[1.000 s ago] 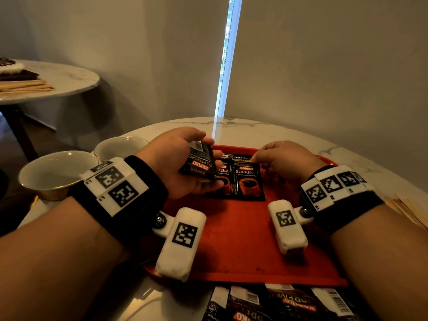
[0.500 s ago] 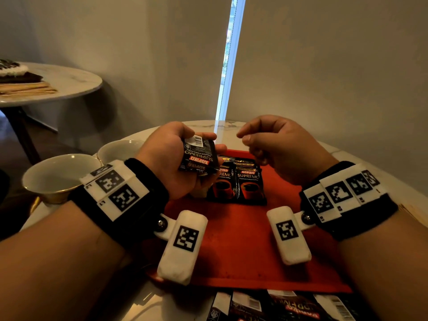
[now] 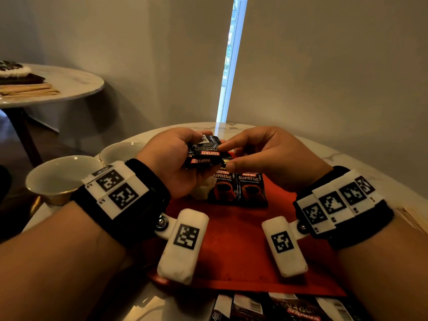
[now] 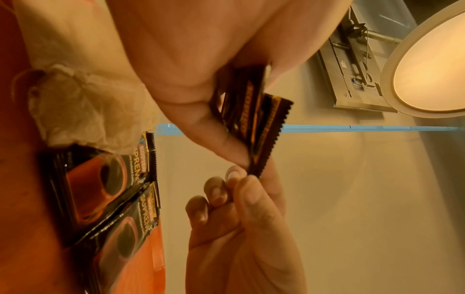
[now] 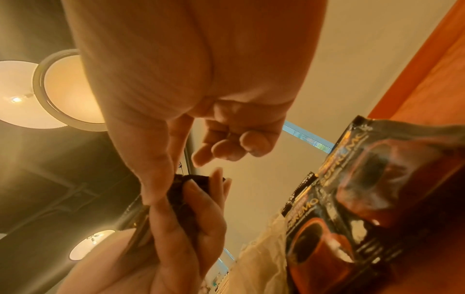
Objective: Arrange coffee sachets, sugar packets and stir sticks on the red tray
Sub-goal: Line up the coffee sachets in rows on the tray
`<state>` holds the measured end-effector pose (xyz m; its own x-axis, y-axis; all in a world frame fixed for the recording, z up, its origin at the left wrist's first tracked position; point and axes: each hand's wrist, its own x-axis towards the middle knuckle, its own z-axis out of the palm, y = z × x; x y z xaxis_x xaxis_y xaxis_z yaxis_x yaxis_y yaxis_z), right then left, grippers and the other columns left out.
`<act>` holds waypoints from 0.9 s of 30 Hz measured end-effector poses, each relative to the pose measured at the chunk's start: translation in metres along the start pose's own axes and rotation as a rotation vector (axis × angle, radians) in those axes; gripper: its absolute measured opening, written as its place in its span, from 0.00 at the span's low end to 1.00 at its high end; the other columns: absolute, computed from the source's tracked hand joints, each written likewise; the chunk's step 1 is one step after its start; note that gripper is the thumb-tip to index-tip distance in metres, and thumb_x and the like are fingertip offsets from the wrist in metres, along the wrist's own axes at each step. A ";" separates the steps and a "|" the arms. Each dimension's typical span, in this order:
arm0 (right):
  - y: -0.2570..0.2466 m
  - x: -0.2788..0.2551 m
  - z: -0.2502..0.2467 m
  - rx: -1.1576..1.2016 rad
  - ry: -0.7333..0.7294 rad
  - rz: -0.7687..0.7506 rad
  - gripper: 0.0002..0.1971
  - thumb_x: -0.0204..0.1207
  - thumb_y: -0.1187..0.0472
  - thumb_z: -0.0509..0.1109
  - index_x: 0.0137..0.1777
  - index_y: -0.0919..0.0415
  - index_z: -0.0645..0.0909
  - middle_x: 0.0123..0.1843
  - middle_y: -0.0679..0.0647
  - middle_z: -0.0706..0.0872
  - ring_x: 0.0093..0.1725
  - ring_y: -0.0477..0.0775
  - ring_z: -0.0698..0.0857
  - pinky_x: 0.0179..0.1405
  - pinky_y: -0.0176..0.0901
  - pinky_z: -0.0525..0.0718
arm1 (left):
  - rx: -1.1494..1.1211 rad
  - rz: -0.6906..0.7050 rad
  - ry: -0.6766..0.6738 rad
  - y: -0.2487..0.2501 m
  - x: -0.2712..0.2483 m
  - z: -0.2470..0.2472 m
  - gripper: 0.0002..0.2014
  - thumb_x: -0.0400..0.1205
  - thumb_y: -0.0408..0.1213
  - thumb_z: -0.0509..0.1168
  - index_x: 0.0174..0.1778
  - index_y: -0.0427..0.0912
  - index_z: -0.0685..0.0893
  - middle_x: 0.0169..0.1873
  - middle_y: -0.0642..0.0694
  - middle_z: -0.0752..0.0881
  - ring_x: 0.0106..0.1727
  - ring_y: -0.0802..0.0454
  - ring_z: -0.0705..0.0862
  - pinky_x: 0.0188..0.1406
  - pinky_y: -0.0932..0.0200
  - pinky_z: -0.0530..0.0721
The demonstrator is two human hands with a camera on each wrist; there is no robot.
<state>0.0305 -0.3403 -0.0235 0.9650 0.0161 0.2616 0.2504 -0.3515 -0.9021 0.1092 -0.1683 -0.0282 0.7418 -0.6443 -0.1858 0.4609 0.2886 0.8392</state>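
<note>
Kopiko Supremo coffee sachets point(image 3: 202, 153) sit as a small black stack in the left hand point(image 3: 172, 158), fingers curled around them, held above the far end of the red tray point(image 3: 234, 246). The right hand point(image 3: 268, 158) pinches the stack's near-right corner between thumb and forefinger; in the left wrist view that pinch lands on the serrated end of the top sachet point(image 4: 264, 135). How many sachets the stack holds cannot be counted, since fingers cover most of it. Its printing reads upside down from the head view, and its long axis runs roughly left to right.

2 more sachets point(image 3: 238, 188) lie flat side by side on the tray's far part, labels upright toward the person, long axes pointing away from the body. A crumpled pale wrapper point(image 3: 202, 189) lies just left of them, partly hidden under the left hand. Further sachets point(image 3: 278, 308) are cut off at the bottom edge, off the tray.

The tray rests on a round marble table point(image 3: 347, 163) in a dim corner, with 2 white bowls point(image 3: 62, 174) to the left. A second marble table point(image 3: 76, 85) stands well apart at the far left, carrying flat items too small to identify.
</note>
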 end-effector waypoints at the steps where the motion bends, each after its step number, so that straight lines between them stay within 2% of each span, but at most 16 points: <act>1: 0.000 0.000 0.001 -0.015 0.012 -0.003 0.15 0.62 0.67 0.81 0.47 0.50 0.94 0.45 0.65 0.92 0.51 0.69 0.91 0.59 0.64 0.89 | -0.003 -0.003 -0.003 0.000 0.000 0.000 0.18 0.87 0.32 0.53 0.70 0.38 0.81 0.51 0.36 0.87 0.40 0.45 0.89 0.34 0.56 0.89; 4: 0.002 0.000 0.002 -0.003 0.031 -0.021 0.13 0.62 0.68 0.81 0.44 0.51 0.94 0.43 0.60 0.93 0.48 0.63 0.92 0.57 0.58 0.90 | 0.005 -0.027 -0.011 -0.001 0.001 0.001 0.18 0.87 0.33 0.53 0.70 0.37 0.80 0.51 0.35 0.86 0.37 0.46 0.88 0.30 0.58 0.88; 7: 0.003 0.001 0.002 0.034 0.061 -0.046 0.10 0.61 0.68 0.84 0.39 0.52 0.94 0.39 0.55 0.92 0.45 0.57 0.91 0.56 0.53 0.89 | 0.003 -0.076 -0.035 -0.001 0.003 0.000 0.16 0.87 0.34 0.54 0.68 0.36 0.79 0.47 0.36 0.84 0.36 0.47 0.84 0.30 0.58 0.87; 9: 0.003 0.001 0.002 0.008 0.100 -0.066 0.08 0.62 0.64 0.84 0.37 0.49 0.94 0.38 0.51 0.92 0.45 0.54 0.90 0.54 0.52 0.88 | 0.023 -0.108 -0.049 -0.001 0.005 -0.002 0.14 0.87 0.39 0.56 0.63 0.37 0.79 0.41 0.38 0.84 0.35 0.47 0.83 0.32 0.58 0.85; 11: 0.003 0.001 0.001 0.033 0.172 -0.060 0.05 0.61 0.59 0.84 0.34 0.48 0.93 0.35 0.49 0.90 0.39 0.50 0.88 0.47 0.48 0.86 | 0.059 -0.137 -0.065 0.000 0.004 -0.004 0.17 0.85 0.47 0.60 0.59 0.37 0.82 0.38 0.39 0.85 0.34 0.46 0.84 0.38 0.55 0.81; 13: 0.004 0.003 -0.002 0.125 0.276 -0.039 0.06 0.62 0.61 0.84 0.32 0.51 0.90 0.33 0.51 0.88 0.35 0.51 0.84 0.39 0.45 0.82 | 0.051 -0.140 -0.074 0.000 0.006 -0.006 0.22 0.82 0.51 0.64 0.64 0.38 0.84 0.36 0.39 0.86 0.32 0.46 0.85 0.42 0.51 0.78; 15: 0.006 0.007 -0.005 0.224 0.377 -0.028 0.06 0.65 0.64 0.79 0.33 0.54 0.86 0.35 0.54 0.88 0.36 0.54 0.84 0.33 0.45 0.80 | 0.022 -0.117 -0.060 0.001 0.007 -0.007 0.25 0.81 0.51 0.66 0.69 0.39 0.81 0.32 0.40 0.84 0.30 0.47 0.83 0.41 0.52 0.77; 17: 0.006 0.009 -0.007 0.297 0.445 -0.012 0.04 0.66 0.64 0.75 0.37 0.58 0.82 0.35 0.56 0.87 0.35 0.56 0.84 0.28 0.44 0.79 | 0.025 -0.080 -0.044 0.001 0.008 -0.008 0.22 0.80 0.48 0.67 0.67 0.40 0.81 0.31 0.42 0.82 0.29 0.49 0.82 0.38 0.54 0.77; 19: 0.008 0.009 -0.008 0.333 0.463 0.032 0.06 0.70 0.68 0.75 0.39 0.60 0.80 0.35 0.58 0.87 0.34 0.59 0.84 0.26 0.42 0.80 | 0.052 -0.057 -0.042 0.002 0.007 -0.007 0.17 0.80 0.45 0.69 0.61 0.42 0.83 0.34 0.45 0.81 0.31 0.50 0.81 0.36 0.55 0.76; 21: 0.008 0.007 -0.006 0.323 0.430 0.069 0.07 0.76 0.72 0.73 0.41 0.61 0.82 0.37 0.60 0.88 0.40 0.63 0.87 0.31 0.45 0.84 | 0.101 -0.059 -0.059 0.001 0.007 -0.009 0.16 0.79 0.44 0.70 0.58 0.39 0.84 0.39 0.44 0.83 0.37 0.49 0.83 0.39 0.54 0.75; 23: 0.008 0.006 -0.002 0.302 0.374 0.087 0.06 0.76 0.72 0.73 0.41 0.61 0.84 0.40 0.60 0.89 0.44 0.66 0.87 0.39 0.51 0.83 | 0.141 -0.045 -0.088 -0.002 0.007 -0.009 0.22 0.80 0.43 0.70 0.67 0.36 0.83 0.49 0.40 0.84 0.49 0.41 0.82 0.45 0.52 0.74; 24: 0.008 0.006 0.000 0.306 0.345 0.096 0.06 0.76 0.73 0.72 0.42 0.62 0.84 0.40 0.60 0.90 0.44 0.65 0.87 0.40 0.51 0.84 | 0.160 -0.023 -0.089 -0.003 0.007 -0.008 0.22 0.80 0.42 0.69 0.70 0.40 0.83 0.54 0.39 0.85 0.53 0.39 0.82 0.44 0.52 0.75; 27: 0.006 0.005 0.004 0.352 0.262 0.116 0.07 0.77 0.76 0.69 0.45 0.65 0.84 0.39 0.60 0.90 0.40 0.58 0.90 0.38 0.48 0.90 | 0.189 0.020 -0.064 -0.006 0.008 -0.006 0.18 0.80 0.33 0.68 0.67 0.46 0.86 0.61 0.38 0.89 0.60 0.34 0.87 0.42 0.51 0.76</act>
<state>0.0373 -0.3387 -0.0288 0.9474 -0.2579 0.1895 0.1970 0.0031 -0.9804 0.1152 -0.1705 -0.0375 0.7145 -0.6853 -0.1407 0.3424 0.1672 0.9246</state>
